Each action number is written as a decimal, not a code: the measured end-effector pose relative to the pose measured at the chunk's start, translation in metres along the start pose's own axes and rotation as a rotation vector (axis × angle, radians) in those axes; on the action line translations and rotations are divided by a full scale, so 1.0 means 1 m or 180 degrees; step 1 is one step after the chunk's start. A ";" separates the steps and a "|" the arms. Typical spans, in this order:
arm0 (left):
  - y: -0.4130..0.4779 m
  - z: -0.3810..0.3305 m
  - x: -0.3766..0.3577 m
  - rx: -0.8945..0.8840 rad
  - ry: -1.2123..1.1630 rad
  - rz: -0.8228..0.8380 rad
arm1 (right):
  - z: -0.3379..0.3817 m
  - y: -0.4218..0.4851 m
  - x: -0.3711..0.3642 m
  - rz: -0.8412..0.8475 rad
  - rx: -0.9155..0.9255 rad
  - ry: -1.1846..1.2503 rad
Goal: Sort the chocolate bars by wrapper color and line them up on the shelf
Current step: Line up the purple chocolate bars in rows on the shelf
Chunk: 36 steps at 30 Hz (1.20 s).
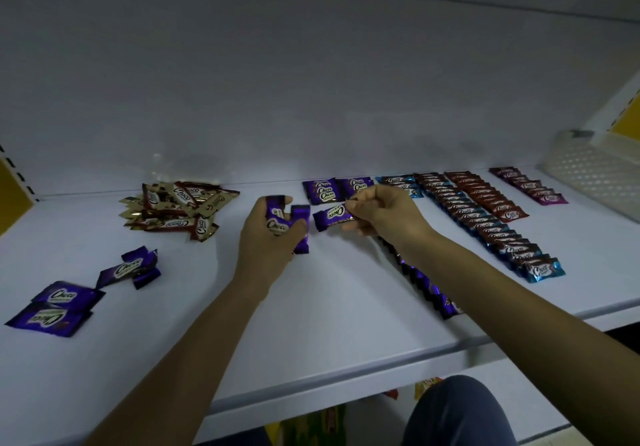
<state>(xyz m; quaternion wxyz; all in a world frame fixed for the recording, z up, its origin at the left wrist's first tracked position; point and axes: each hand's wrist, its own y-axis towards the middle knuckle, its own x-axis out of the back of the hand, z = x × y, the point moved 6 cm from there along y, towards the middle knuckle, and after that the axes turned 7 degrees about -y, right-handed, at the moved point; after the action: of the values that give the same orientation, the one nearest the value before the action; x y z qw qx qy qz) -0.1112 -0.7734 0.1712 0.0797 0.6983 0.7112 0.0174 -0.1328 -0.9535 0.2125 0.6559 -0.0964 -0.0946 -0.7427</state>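
Observation:
My left hand (266, 238) grips a small bunch of purple chocolate bars (292, 227) above the white shelf (329, 307). To its right, my right hand (377, 215) pinches one purple bar (330, 217) by its end, just in front of a short purple row (332, 189) at the back. Under my right forearm runs another purple row (429, 293), partly hidden. Loose purple bars (130, 269) and a further purple pair (55, 307) lie at the left. A heap of gold-and-brown bars (176, 208) sits back left.
Lined-up rows stand to the right: blue bars (502, 238), red bars (485, 196) and magenta bars (533, 186). A clear bumpy divider (592, 175) leans at the far right. The shelf's front edge (346, 390) runs below my arms, with a lower shelf beneath.

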 end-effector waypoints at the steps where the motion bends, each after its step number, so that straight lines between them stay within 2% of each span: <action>1: 0.000 0.001 0.002 0.0056 -0.0105 -0.0093 | -0.002 0.001 0.001 0.0029 -0.0007 -0.0058; 5: 0.001 0.002 0.006 0.0193 -0.0453 -0.0257 | -0.010 0.005 0.001 0.0040 0.0027 -0.0455; 9: 0.001 0.001 0.006 0.0185 -0.0552 -0.0298 | -0.013 0.009 -0.008 0.0100 0.0453 -0.1648; 14: 0.000 0.001 0.006 0.0153 -0.0546 -0.0302 | -0.012 0.011 -0.018 0.0255 0.0894 -0.2552; 18: 0.001 0.000 0.006 0.0128 -0.0553 -0.0307 | -0.016 0.012 -0.024 0.0827 0.1248 -0.3180; 20: 0.000 0.000 0.005 0.0129 -0.0538 -0.0299 | -0.017 0.011 -0.027 0.1030 0.1305 -0.3322; 24: 0.000 0.000 0.005 0.0095 -0.0540 -0.0282 | -0.016 0.014 -0.026 0.0990 0.1404 -0.3520; 28: 0.002 0.002 0.006 0.0069 -0.0542 -0.0290 | -0.011 0.011 -0.026 0.1018 0.1213 -0.3450; 32: 0.004 0.004 0.006 0.0035 -0.0541 -0.0297 | -0.004 0.002 -0.028 0.1419 0.1219 -0.3497; 34: 0.004 0.005 0.006 0.0053 -0.0507 -0.0317 | 0.001 0.001 -0.028 0.1273 0.1267 -0.3355; 36: 0.004 0.005 0.006 0.0054 -0.0491 -0.0322 | 0.005 0.002 -0.027 0.0898 0.1465 -0.3389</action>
<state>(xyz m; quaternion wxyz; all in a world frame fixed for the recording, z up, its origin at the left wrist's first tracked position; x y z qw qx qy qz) -0.1062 -0.7674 0.1664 0.1292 0.6614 0.7373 -0.0465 -0.1279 -0.9270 0.2103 0.6146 -0.3225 -0.5553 -0.4582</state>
